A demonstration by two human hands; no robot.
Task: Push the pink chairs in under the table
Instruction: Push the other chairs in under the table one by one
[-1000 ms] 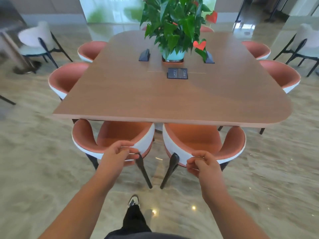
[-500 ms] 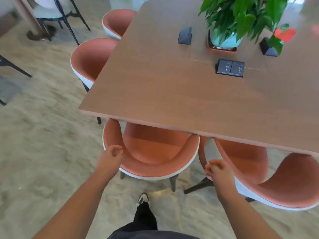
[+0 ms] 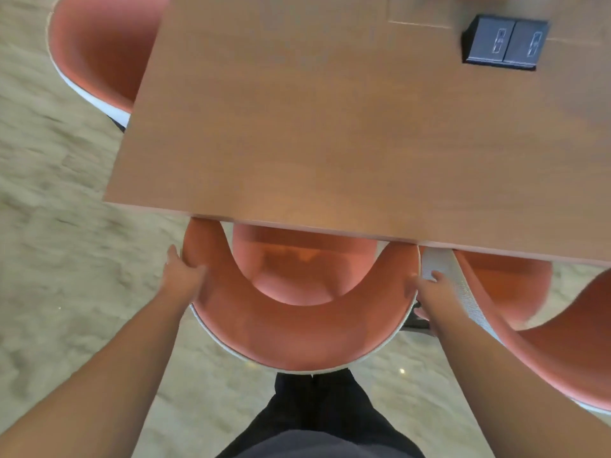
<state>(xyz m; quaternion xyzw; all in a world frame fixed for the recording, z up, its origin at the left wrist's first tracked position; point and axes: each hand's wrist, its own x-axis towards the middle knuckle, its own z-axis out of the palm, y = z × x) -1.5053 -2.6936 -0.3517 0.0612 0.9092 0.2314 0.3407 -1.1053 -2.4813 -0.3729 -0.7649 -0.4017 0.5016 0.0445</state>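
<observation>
Head view: I'm gripping the nearest pink chair (image 3: 297,335) with both hands, left hand (image 3: 183,276) and right hand (image 3: 429,292) curling over opposite rim sides; its seat is sitting partly under the bench (image 3: 330,127).

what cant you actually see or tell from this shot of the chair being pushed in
Head view only:
- Front of the middle chair seat: hidden under the table.
- Its legs: hidden by its own shell.
- Right hand fingertips: behind the chair's rim.
- Left hand: blurred by motion.
- Right chair and far-left chair: cut off by the frame edges.
- Socket box markings: too small.
</observation>
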